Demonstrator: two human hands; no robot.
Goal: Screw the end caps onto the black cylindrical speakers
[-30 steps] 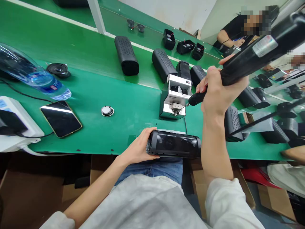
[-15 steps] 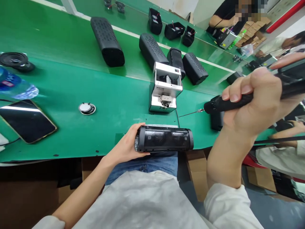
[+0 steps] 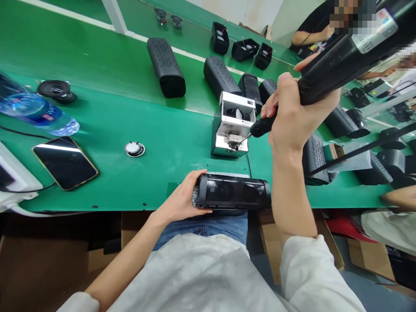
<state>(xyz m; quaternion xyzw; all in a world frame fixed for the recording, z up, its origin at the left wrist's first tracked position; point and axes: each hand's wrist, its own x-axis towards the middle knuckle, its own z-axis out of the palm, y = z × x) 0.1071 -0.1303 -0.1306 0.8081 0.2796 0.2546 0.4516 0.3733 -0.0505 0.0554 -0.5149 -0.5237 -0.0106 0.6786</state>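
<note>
My left hand (image 3: pixel 182 197) grips the left end of a black speaker housing (image 3: pixel 235 193), which lies lengthwise at the front edge of the table. Wrapped around a black electric screwdriver (image 3: pixel 328 65), my right hand (image 3: pixel 289 112) is raised to the right of a silver screw feeder (image 3: pixel 234 123). The screwdriver's thin bit points down and left, its tip at the metal pick-up block on the feeder's front. Whether a screw sits on the tip is too small to tell.
On the left are a small round speaker driver (image 3: pixel 134 149), a phone (image 3: pixel 66 162), a water bottle (image 3: pixel 39 110) and a larger driver (image 3: pixel 56 90). Black speaker housings (image 3: pixel 167 67) stand behind the feeder. A dark bar (image 3: pixel 360 149) crosses the right side, near another person's arm (image 3: pixel 401 197).
My right hand has carried the screwdriver left, bringing its bit from beside the screw feeder to the pick-up block. The left hand keeps its hold on the housing; the view has shifted somewhat.
</note>
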